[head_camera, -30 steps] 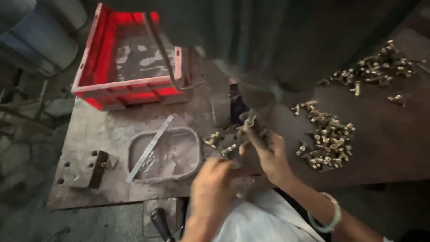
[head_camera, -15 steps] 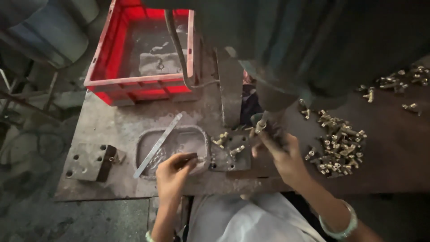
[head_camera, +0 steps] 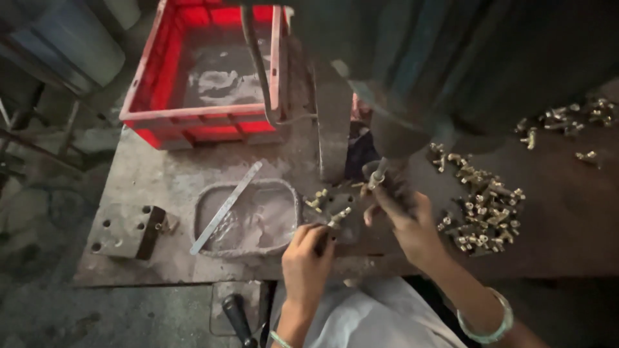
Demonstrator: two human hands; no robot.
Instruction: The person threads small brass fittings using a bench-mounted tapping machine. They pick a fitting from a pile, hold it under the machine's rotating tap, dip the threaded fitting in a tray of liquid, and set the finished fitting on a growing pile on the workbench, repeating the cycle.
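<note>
My left hand [head_camera: 308, 252] pinches a small brass fitting [head_camera: 339, 217] at the edge of the machine's work plate, just right of a shallow metal tray [head_camera: 284, 193]. My right hand [head_camera: 407, 216] reaches up under the machine head [head_camera: 412, 122]; its fingers touch the spindle tip [head_camera: 378, 175], and what they grip I cannot tell. A few brass fittings [head_camera: 316, 200] lie on the plate between the hands. A heap of similar brass fittings [head_camera: 487, 209] lies right of my right hand.
A red plastic crate [head_camera: 206, 122] stands at the back left. A flat metal strip [head_camera: 225, 207] leans across the tray. A drilled steel block [head_camera: 126, 231] sits at the left edge. More fittings [head_camera: 567, 119] lie far right. A black handle [head_camera: 237, 316] sticks out below the table.
My left hand has moved right, from over the tray to the work plate, now holding a brass fitting. My right hand stays at the spindle. The view has shifted slightly.
</note>
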